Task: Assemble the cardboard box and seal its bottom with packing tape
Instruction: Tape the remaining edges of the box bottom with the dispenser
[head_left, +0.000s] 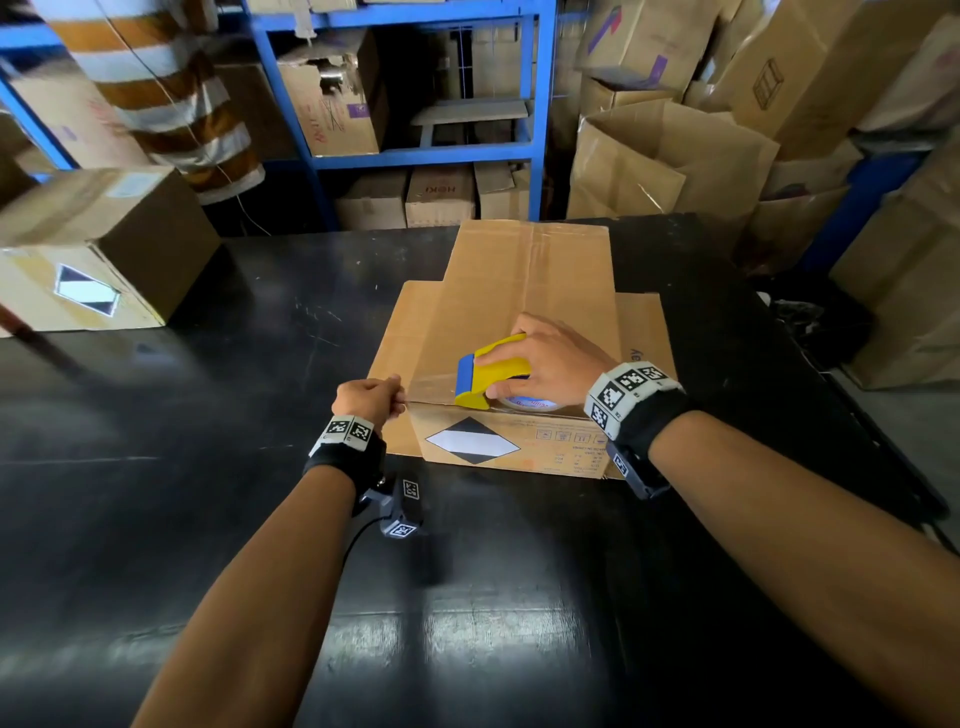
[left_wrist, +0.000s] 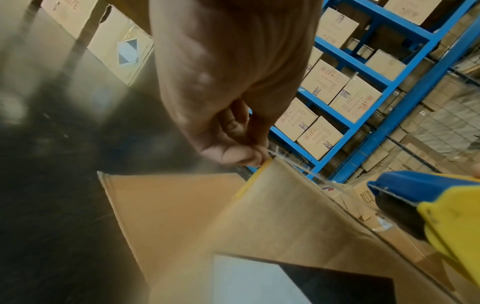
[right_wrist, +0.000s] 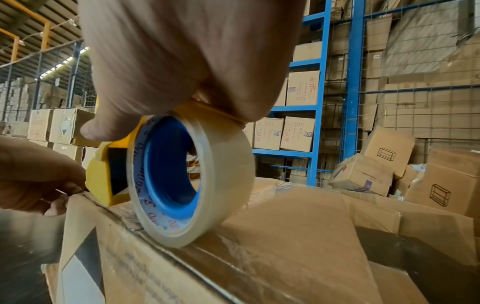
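A brown cardboard box (head_left: 524, 291) lies on the black table (head_left: 208, 467), its flaps spread and a black-and-white diamond label on the near side. My right hand (head_left: 550, 358) grips a yellow and blue tape dispenser (head_left: 488, 371) on the box's near top edge. Its clear tape roll (right_wrist: 192, 176) with a blue core rests on the cardboard. My left hand (head_left: 371, 400) pinches the free end of the clear tape (left_wrist: 270, 158) at the box's left corner. A strip of tape stretches between that hand and the dispenser (left_wrist: 426, 207).
A sealed box (head_left: 98, 254) with a diamond label sits at the table's far left. Blue shelving (head_left: 415, 150) loaded with cartons stands behind the table. Open and stacked cartons (head_left: 727, 156) crowd the right side. The near table surface is bare.
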